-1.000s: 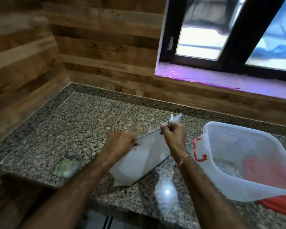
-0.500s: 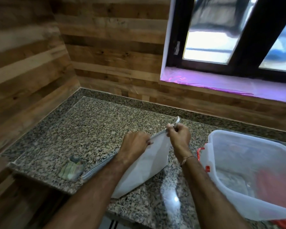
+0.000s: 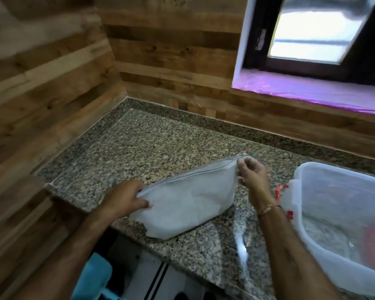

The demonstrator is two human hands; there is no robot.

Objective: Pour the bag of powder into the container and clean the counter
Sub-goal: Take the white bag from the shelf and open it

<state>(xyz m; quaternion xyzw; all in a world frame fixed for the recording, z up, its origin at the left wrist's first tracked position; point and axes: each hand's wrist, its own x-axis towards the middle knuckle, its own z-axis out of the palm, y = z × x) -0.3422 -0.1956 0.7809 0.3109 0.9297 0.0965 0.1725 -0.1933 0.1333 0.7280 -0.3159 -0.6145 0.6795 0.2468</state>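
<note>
While the white bag [image 3: 188,204] of powder sits on the speckled granite table [image 3: 149,148] just left of the container [image 3: 325,182], both hands are on its top edge. The left hand [image 3: 126,199] is at the end of the bag farthest from the container, fingers curled over the top strip, so it's gripping that end. The right hand [image 3: 250,174] has the top corner nearest the container, fingertips squeezed together in a pinch on the seam, and that corner sits higher than the far end. The seam runs in a line between the two hands. Honestly can't tell if it's sealed or split open, it's a bit blurry there. The bag's fat bottom rests on the table and isn't touching the container. The container itself is a see-through plastic tub with an open top and a red latch [image 3: 279,189] on the side facing the bag. Something red shows through lower down inside it, can't make out what. There's a thin thread band [image 3: 268,207] on the right wrist, right next to that latch. Up behind the container is a window sill [image 3: 301,89] covered in shiny pink film, with wood plank walls [image 3: 171,61] around.
</note>
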